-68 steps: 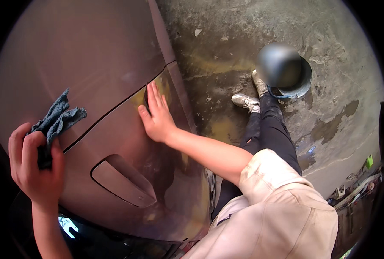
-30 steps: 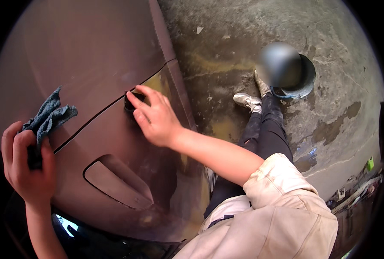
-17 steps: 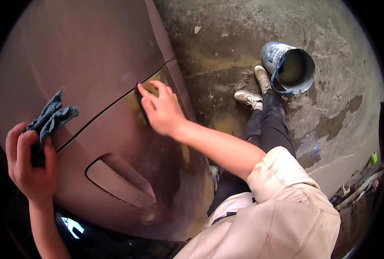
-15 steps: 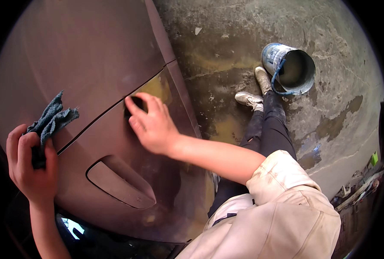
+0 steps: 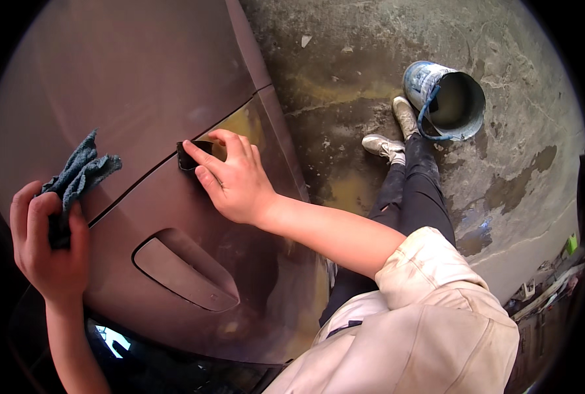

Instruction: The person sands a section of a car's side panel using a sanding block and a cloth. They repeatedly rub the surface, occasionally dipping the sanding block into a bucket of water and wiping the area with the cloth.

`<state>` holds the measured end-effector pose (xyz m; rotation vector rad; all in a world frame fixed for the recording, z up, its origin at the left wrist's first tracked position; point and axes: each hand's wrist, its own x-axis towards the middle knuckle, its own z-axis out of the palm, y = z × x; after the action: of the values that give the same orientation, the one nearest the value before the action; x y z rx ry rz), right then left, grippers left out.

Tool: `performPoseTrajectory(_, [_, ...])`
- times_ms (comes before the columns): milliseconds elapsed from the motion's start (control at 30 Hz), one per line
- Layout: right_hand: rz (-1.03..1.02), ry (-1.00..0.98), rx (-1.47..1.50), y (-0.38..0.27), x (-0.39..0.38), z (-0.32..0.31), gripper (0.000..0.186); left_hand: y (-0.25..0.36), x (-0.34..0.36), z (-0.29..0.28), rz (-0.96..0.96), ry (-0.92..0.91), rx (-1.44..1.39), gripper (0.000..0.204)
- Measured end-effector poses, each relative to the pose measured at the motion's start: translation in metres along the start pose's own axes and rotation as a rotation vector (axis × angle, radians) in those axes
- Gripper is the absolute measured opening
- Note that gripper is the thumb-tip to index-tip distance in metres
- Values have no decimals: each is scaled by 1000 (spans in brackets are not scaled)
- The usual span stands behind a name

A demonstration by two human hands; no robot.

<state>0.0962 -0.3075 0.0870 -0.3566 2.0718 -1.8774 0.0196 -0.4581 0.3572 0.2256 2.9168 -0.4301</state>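
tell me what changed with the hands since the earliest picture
The right hand and its black pad have moved left along the seam, its fingers now angled more leftward. Nothing was taken up or let go. Unchanged: the left hand still holds the cloth, and the bucket stays put.

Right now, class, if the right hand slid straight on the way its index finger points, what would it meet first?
Just past the black pad it touches, the right hand would probably first meet the dark seam, then the mauve panel beyond; the remaining gap is hard to judge.
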Motion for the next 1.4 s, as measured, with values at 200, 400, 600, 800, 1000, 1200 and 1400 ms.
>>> performPoseTrajectory(200, [-192,-5,34,-28,-6,-1,47,0,1,0,43,21,28,20])
performPoseTrajectory(400, [203,-25,49,38,-7,-8,40,11,9,-8,148,-49,60,24])
performPoseTrajectory(600, [290,88,-35,99,-29,-45,37,38,7,-9,316,-243,75,26])
performPoseTrajectory(800, [372,129,-159,148,-57,-102,36,45,-3,2,382,-283,79,23])
performPoseTrajectory(1000, [439,59,-189,169,-80,-146,36,77,4,34,425,-452,126,18])
performPoseTrajectory(1200, [451,46,-164,172,-97,-198,38,113,31,125,466,-810,283,13])
performPoseTrajectory(1400, [552,79,-175,192,-124,-223,57,152,40,249,420,-775,346,16])
